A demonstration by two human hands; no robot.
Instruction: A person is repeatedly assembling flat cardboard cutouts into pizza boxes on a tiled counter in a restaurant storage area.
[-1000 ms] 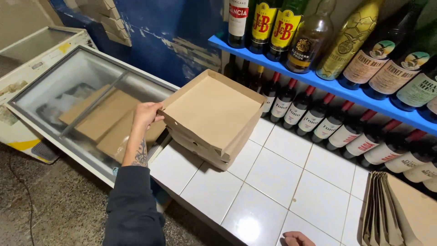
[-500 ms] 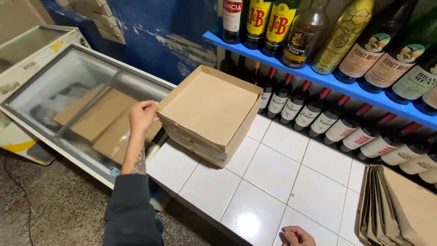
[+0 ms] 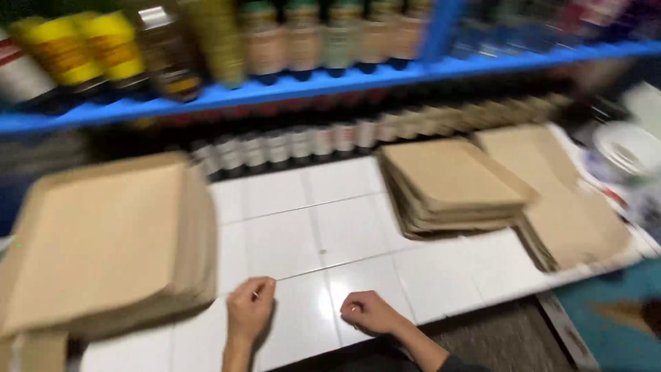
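Observation:
My left hand (image 3: 250, 311) rests on the white tiled counter (image 3: 313, 227), fingers curled, just right of a thick stack of brown cardboard sheets (image 3: 103, 241). My right hand (image 3: 367, 313) lies close beside it on the tiles, loosely curled, holding nothing. A second stack of brown cardboard (image 3: 451, 182) sits further right on the counter, and a third pile (image 3: 561, 200) lies beyond that near the counter's right end. The view is blurred by motion.
A blue shelf (image 3: 310, 86) runs above the counter with bottles standing on it, and a row of bottles (image 3: 289, 145) lies under it at the back. A white round container (image 3: 630, 148) sits far right. The floor shows below the counter edge.
The view has swung right, away from the glass-topped freezer. My left hand has let go of the cardboard stack and dropped to the tiles; my right hand has come up beside it.

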